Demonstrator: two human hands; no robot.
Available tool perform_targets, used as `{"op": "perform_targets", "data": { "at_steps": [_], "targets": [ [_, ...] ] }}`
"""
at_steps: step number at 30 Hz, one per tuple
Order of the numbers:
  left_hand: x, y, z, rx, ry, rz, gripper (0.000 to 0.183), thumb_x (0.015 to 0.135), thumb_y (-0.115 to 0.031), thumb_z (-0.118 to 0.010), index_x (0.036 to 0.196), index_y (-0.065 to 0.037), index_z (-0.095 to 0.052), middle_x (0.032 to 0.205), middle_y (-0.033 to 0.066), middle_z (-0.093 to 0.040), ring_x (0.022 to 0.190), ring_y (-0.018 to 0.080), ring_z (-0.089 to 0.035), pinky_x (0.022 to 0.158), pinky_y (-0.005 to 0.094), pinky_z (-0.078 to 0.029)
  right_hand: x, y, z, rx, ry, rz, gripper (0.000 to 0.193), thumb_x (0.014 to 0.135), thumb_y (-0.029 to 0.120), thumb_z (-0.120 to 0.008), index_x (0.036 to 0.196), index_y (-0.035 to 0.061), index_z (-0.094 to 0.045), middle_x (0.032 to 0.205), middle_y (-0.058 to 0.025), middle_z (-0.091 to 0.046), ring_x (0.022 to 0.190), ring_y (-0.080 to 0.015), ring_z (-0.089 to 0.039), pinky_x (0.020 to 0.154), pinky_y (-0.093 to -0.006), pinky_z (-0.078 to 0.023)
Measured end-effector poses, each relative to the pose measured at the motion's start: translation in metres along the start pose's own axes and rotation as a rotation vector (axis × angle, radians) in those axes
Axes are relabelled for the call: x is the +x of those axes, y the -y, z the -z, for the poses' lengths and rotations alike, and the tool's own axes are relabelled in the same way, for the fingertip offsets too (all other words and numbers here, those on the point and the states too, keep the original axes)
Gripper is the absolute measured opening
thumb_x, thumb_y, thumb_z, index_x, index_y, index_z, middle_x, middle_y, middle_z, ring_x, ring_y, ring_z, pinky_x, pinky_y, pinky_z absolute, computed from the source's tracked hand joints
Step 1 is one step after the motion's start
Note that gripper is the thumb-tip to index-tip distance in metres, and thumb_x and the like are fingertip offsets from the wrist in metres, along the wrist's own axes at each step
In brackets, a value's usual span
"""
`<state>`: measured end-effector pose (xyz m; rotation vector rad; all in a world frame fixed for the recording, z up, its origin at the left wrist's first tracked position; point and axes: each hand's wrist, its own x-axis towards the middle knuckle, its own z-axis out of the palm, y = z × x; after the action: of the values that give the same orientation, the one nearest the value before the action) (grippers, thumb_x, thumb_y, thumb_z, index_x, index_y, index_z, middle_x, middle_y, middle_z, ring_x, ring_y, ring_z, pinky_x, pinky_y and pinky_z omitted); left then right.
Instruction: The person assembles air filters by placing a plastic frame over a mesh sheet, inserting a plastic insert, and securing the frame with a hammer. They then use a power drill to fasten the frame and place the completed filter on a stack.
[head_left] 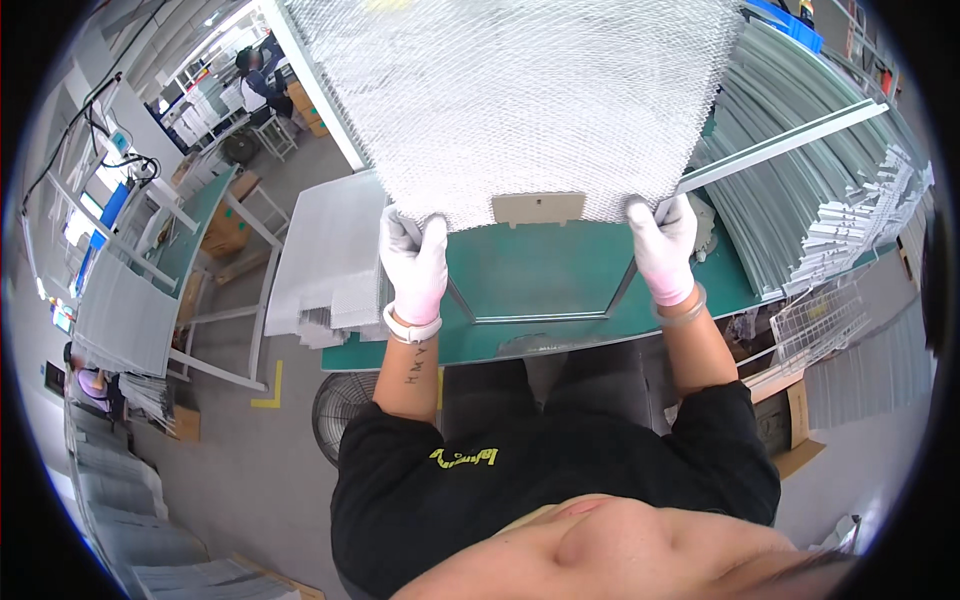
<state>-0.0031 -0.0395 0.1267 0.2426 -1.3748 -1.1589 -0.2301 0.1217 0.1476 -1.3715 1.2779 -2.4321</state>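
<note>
A large silvery mesh panel [540, 110] is raised in front of me, tilted up, its top running out of view. My left hand [415, 262], in a white glove, is closed on its lower left corner, thumb on the near face. The gloved right hand [664, 245] grips the lower right corner the same way. A tan rectangular plate [539, 208] sits at the middle of the panel's lower edge. Below it, a thin grey metal frame [545, 319] shows against the green tabletop [400, 352]; the panel hides its far part. Whether the hands also touch the frame, I cannot tell.
Stacked mesh sheets [325, 250] lie at the table's left. Many long grey strips [770, 170] are piled on the right, with a white bar [785, 147] across them. A floor fan [335, 410] stands below left. Another green bench [205, 230] and people are farther left.
</note>
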Motion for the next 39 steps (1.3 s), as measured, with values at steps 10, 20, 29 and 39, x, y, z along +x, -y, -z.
{"op": "perform_targets", "data": {
  "at_steps": [10, 20, 29, 39],
  "targets": [
    [-0.026, 0.049, 0.012, 0.259, 0.042, -0.026, 0.036, 0.092, -0.001, -0.059, 0.124, 0.007, -0.045, 0.115, 0.0132, -0.063, 0.1, 0.0182, -0.062, 0.086, 0.0315, -0.05, -0.031, -0.045, 0.021, -0.184, 0.123, -0.14, 0.028, 0.094, 0.013, -0.063, 0.114, -0.0046, -0.061, 0.104, -0.0077, -0.07, 0.094, -0.0102, -0.062, 0.085, -0.0294, -0.051],
    [-0.03, 0.02, 0.022, -0.101, 0.202, 0.195, 0.057, 0.081, 0.007, -0.054, 0.137, 0.004, -0.045, 0.129, 0.009, -0.058, 0.12, 0.0181, -0.055, 0.104, 0.0339, -0.043, -0.03, -0.032, 0.035, -0.033, 0.139, -0.197, 0.044, 0.086, -0.004, -0.056, 0.13, -0.005, -0.054, 0.122, -0.0086, -0.062, 0.108, -0.0135, -0.059, 0.097, -0.0309, -0.047],
    [-0.047, 0.036, 0.032, 0.09, 0.182, 0.152, 0.034, 0.092, -0.003, -0.064, 0.125, 0.004, -0.056, 0.118, 0.0087, -0.067, 0.11, 0.0152, -0.062, 0.097, 0.0303, -0.047, -0.04, -0.05, 0.037, -0.049, 0.16, -0.345, 0.033, 0.096, 0.01, -0.062, 0.126, -0.0027, -0.057, 0.117, -0.006, -0.067, 0.104, -0.0102, -0.06, 0.094, -0.0284, -0.046],
    [-0.029, 0.018, 0.032, 0.027, 0.228, 0.303, 0.051, 0.088, -0.02, -0.077, 0.127, 0.003, -0.054, 0.118, 0.0094, -0.065, 0.108, 0.0169, -0.06, 0.095, 0.0307, -0.047, -0.031, -0.052, 0.048, -0.094, 0.201, -0.377, 0.039, 0.095, 0.014, -0.062, 0.129, -0.0023, -0.054, 0.117, -0.008, -0.066, 0.106, -0.0134, -0.061, 0.095, -0.0296, -0.046]
  ]
}}
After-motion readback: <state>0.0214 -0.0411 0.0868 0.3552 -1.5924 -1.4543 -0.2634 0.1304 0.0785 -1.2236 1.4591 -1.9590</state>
